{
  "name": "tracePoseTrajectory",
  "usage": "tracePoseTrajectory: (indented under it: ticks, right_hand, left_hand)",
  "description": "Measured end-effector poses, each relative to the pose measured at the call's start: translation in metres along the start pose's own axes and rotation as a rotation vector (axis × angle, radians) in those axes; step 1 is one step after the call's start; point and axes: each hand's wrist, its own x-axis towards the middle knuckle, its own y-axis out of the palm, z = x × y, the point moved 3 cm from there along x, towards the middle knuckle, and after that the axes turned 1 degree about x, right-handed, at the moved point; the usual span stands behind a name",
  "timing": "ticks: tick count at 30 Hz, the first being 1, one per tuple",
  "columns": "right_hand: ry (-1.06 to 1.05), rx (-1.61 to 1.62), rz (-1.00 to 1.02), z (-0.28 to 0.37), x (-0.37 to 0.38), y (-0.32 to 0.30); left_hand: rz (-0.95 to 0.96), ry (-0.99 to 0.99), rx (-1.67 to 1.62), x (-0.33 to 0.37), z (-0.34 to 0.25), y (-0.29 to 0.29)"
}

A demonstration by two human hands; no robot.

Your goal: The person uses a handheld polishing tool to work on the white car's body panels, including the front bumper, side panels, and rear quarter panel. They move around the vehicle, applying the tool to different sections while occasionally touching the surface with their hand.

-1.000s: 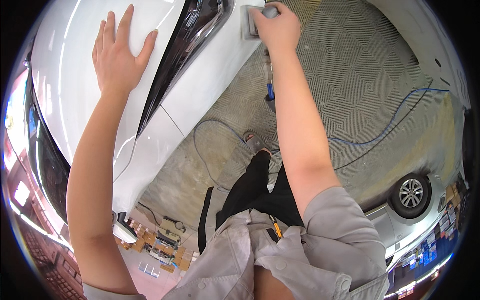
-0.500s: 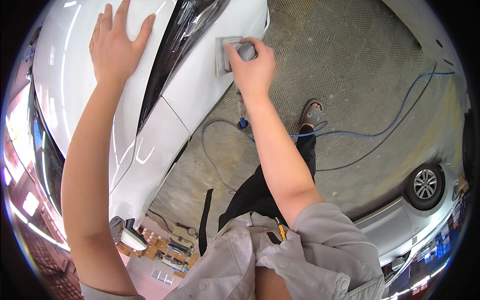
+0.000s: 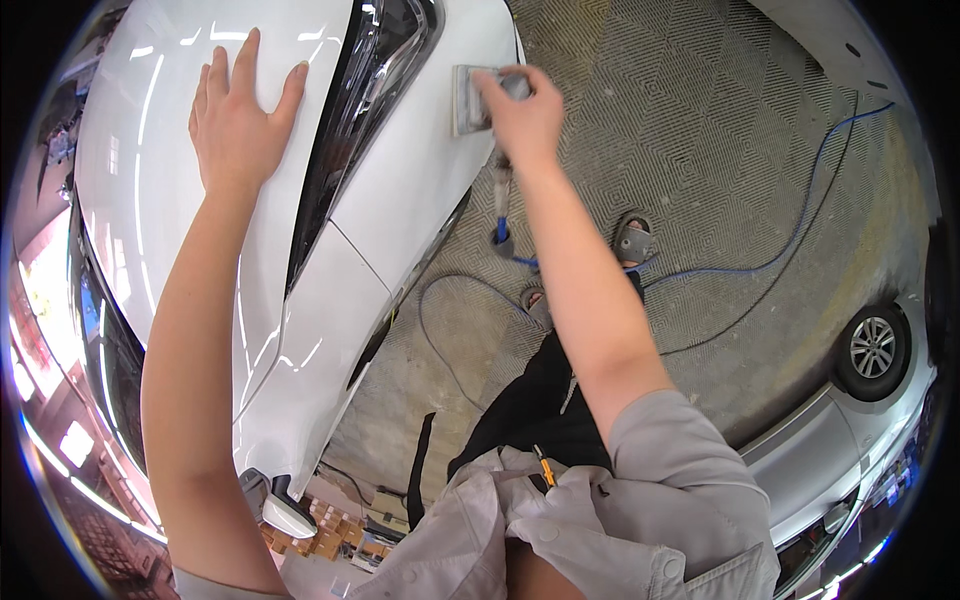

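The white car hood (image 3: 125, 190) lies under my left hand (image 3: 240, 135), which rests palm down with its fingers spread. My right hand (image 3: 532, 122) grips a grey sander (image 3: 468, 102) with a square pad, slightly smeared by motion. Its pad is against the white painted front panel (image 3: 430, 150), beside the dark headlight (image 3: 375, 90). A handle-like part (image 3: 502, 185) hangs below the sander and ends in a blue fitting (image 3: 502, 230). My palm hides part of the sander's body.
A blue hose (image 3: 740, 272) and a dark cable (image 3: 780, 285) curve over the patterned floor (image 3: 660, 120). My sandalled feet (image 3: 633, 240) stand near the hose. A silver car (image 3: 810, 440) with a visible wheel (image 3: 872, 350) is at the right. The white car's mirror (image 3: 288, 515) juts out at lower left.
My right hand and the sander have shifted slightly right and upward in view. The view has tilted a little, showing more headlight and both feet. My left hand stays flat on the hood.
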Motion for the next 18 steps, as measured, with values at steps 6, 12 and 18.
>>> tracePoseTrajectory:
  ticks: [6, 12, 18]
  right_hand:
    - [-0.075, -0.193, -0.049, 0.014, 0.074, -0.007]
    - [0.051, 0.010, 0.069, -0.009, 0.043, -0.009]
    - [0.109, 0.121, 0.019, -0.048, -0.048, 0.000]
  left_hand:
    - [-0.029, 0.040, 0.005, 0.001, 0.004, 0.003]
    - [-0.014, 0.020, -0.006, 0.003, 0.006, 0.006]
    - [0.003, 0.017, -0.002, 0.003, 0.006, 0.007]
